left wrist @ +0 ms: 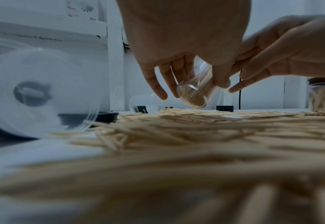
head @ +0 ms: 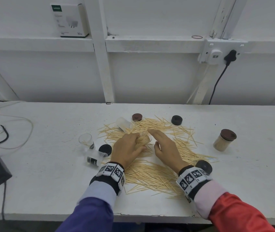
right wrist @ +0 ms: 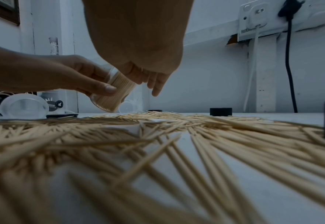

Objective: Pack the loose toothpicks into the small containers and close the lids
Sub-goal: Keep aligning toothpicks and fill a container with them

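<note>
Container (head: 144, 139) tilted, mouth up-right | left hand (head: 127, 150) fingers grip it | right hand (head: 165, 147) fingers loose, empty

The left hand (head: 126, 148) hides most of the tilted container (head: 144, 139); nearest toothpicks (left wrist: 176, 181) blur in both wrist views.

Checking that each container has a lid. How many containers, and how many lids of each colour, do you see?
Clear containers: 5
Black lids: 3
Brown lids: 2, one fitted
Total: 10
</note>
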Tool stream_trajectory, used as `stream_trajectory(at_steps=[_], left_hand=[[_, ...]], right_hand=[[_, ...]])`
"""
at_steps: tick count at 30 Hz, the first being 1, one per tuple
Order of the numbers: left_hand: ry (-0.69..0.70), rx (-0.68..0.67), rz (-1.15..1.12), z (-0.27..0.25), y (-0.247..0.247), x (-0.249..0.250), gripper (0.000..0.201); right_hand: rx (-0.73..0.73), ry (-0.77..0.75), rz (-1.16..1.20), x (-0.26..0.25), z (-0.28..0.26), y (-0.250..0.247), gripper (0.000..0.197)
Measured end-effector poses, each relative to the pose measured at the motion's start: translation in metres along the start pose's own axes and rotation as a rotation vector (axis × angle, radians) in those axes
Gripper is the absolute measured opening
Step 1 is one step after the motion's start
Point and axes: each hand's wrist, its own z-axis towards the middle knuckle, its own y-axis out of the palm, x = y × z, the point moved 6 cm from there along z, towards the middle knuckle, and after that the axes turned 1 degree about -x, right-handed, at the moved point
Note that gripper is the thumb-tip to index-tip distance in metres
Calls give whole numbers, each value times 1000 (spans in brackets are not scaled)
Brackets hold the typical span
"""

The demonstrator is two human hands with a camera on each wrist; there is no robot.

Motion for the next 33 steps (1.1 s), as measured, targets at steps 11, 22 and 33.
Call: stream_trajectory(at_steps=[11, 22, 33], left_hand=[[188, 111, 19, 0, -1, 5, 47], [163, 124, 49, 1, 1, -1, 78], [223, 125, 15, 1, 3, 0, 78]], right_hand=[[-98, 70, 291, -6, 0, 4, 51], [6, -37, 189, -9, 3, -3, 29], [-22, 28, 322, -7, 3, -2, 27]])
